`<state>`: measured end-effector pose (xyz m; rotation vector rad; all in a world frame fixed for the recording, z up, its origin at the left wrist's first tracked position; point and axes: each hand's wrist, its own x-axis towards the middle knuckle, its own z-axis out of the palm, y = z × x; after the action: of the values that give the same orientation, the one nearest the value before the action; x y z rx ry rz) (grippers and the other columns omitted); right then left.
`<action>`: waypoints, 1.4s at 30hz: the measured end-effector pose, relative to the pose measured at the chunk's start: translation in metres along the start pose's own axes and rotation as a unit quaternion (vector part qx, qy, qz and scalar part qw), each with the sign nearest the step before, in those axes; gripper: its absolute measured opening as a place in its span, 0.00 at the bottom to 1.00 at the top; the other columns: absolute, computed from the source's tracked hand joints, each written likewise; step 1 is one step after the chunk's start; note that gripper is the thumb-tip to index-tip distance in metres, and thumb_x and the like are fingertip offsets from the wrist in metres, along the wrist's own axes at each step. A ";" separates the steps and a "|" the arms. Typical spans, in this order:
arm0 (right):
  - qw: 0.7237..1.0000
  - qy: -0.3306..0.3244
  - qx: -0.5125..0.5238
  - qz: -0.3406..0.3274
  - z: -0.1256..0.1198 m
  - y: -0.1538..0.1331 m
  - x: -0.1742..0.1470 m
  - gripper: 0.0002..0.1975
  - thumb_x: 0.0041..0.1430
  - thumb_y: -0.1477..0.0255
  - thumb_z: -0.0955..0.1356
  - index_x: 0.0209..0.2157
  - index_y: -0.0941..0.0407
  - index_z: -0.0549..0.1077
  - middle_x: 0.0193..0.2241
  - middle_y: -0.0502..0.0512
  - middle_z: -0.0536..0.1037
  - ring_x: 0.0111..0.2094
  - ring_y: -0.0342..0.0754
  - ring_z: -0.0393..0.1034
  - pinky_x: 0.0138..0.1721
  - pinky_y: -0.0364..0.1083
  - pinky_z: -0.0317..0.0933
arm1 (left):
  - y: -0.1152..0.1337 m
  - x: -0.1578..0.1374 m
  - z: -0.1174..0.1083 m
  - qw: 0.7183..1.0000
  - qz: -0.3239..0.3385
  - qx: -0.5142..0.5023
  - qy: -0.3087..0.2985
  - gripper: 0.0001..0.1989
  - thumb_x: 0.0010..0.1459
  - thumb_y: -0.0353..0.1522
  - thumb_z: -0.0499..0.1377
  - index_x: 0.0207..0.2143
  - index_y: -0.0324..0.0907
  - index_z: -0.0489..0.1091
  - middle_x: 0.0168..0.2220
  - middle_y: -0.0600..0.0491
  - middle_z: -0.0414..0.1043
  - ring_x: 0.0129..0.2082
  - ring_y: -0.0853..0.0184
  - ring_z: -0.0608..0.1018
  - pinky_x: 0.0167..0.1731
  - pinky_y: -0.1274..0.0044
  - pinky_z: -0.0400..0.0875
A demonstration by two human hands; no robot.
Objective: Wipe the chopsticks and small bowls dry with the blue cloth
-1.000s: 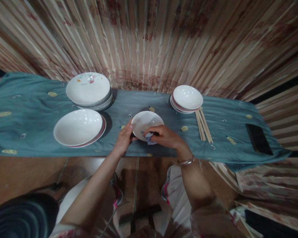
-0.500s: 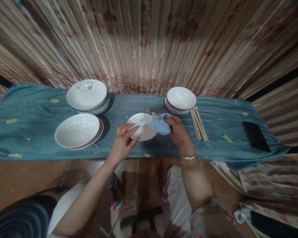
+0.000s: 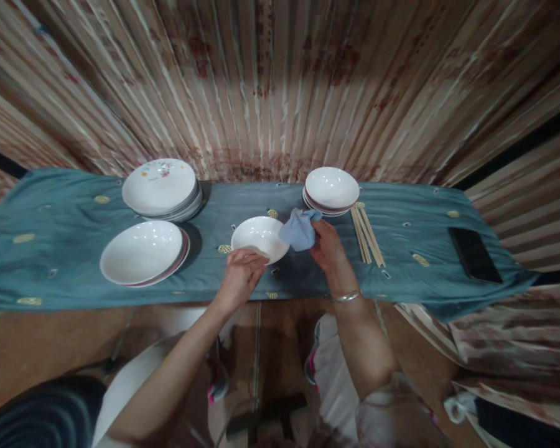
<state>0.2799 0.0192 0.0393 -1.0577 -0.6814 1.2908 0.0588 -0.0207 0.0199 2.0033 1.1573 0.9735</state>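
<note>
A small white bowl [image 3: 256, 235] rests on the teal tablecloth in front of me. My left hand [image 3: 242, 274] is closed at its near rim, fingers bent over the edge with the thumb mostly hidden. In my right hand [image 3: 329, 249] is a crumpled light blue cloth [image 3: 300, 230], pinched between thumb and fingers. The cloth hangs by the bowl's right rim; whether it touches cannot be told. Behind the right hand stands a stack of small white bowls [image 3: 332, 186], some red-banded.
Several chopsticks [image 3: 367, 236] lie right of my right hand. Farther right is a black phone-like slab [image 3: 475, 255]. At left stand large bowls [image 3: 142, 252] and a stack of flower-patterned plates [image 3: 161, 186]. A pleated curtain [image 3: 270, 93] hangs behind the tablecloth [image 3: 70, 249].
My left hand has moved from over the bowl's left side to its near rim, and its spread fingers have closed. The cloth has opened out slightly in my right hand.
</note>
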 end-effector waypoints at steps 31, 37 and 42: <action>0.702 -0.130 -0.583 -0.388 0.073 0.027 -0.067 0.23 0.69 0.69 0.61 0.64 0.50 0.65 0.68 0.58 0.63 0.72 0.64 0.41 0.68 0.68 0.40 | 0.023 0.019 -0.007 0.788 -0.231 -0.542 0.181 0.11 0.39 0.32 0.72 0.28 0.39 0.78 0.26 0.52 0.78 0.30 0.66 0.79 0.34 0.76 0.71; 0.729 -0.119 -0.550 -0.390 0.069 0.029 -0.055 0.23 0.70 0.67 0.60 0.63 0.54 0.66 0.67 0.60 0.63 0.72 0.60 0.43 0.69 0.64 0.44 | 0.023 0.018 -0.008 0.789 -0.226 -0.543 0.176 0.10 0.39 0.33 0.72 0.27 0.39 0.79 0.25 0.53 0.78 0.26 0.68 0.77 0.33 0.76 0.70; 0.783 -0.115 -0.493 -0.362 0.063 0.028 -0.041 0.24 0.70 0.67 0.57 0.65 0.56 0.63 0.66 0.62 0.63 0.70 0.54 0.50 0.71 0.59 0.46 | 0.022 0.017 -0.009 0.771 -0.252 -0.555 0.184 0.09 0.38 0.32 0.73 0.23 0.38 0.77 0.24 0.53 0.77 0.24 0.69 0.76 0.31 0.76 0.69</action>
<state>0.2041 -0.0073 0.0449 -1.2345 -1.8649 0.3032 0.0667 -0.0137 0.0464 0.5282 0.8592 1.3269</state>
